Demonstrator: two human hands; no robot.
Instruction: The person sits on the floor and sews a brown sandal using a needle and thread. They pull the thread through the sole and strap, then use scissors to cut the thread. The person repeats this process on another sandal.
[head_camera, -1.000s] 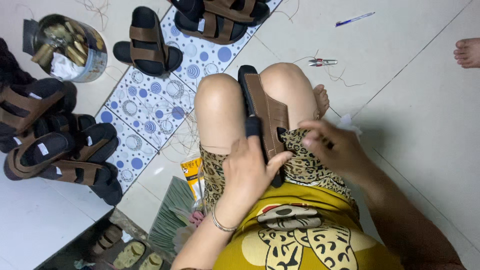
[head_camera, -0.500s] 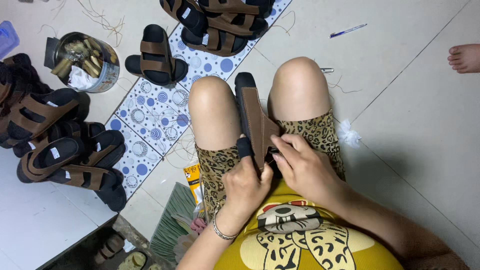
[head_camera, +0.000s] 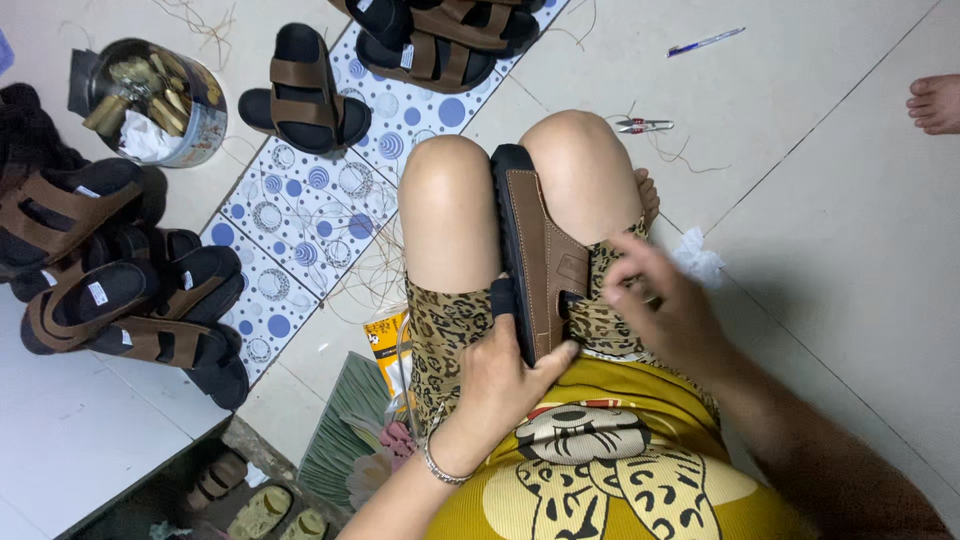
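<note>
A brown sandal with a black sole (head_camera: 537, 250) stands on edge, clamped between my bare knees. My left hand (head_camera: 505, 380) grips its near end, thumb on the brown strap and fingers round the sole. My right hand (head_camera: 665, 305) is to the right of the strap, over my right thigh, blurred, fingers pinched together; what they hold is too small to see. I sit on the floor in leopard-print shorts and a yellow shirt.
Several brown sandals (head_camera: 110, 290) are heaped at the left, one (head_camera: 305, 90) lies on a dotted tile strip, more (head_camera: 440, 35) at the top. A tin (head_camera: 150, 100) of tools stands top left. Small pliers (head_camera: 640, 125), a pen (head_camera: 705, 42) and another person's foot (head_camera: 935, 100) are on the floor.
My right hand has pulled away from the strap to the right. The sandal stays between my knees, my left hand still on its near end. The camera has shifted slightly.
</note>
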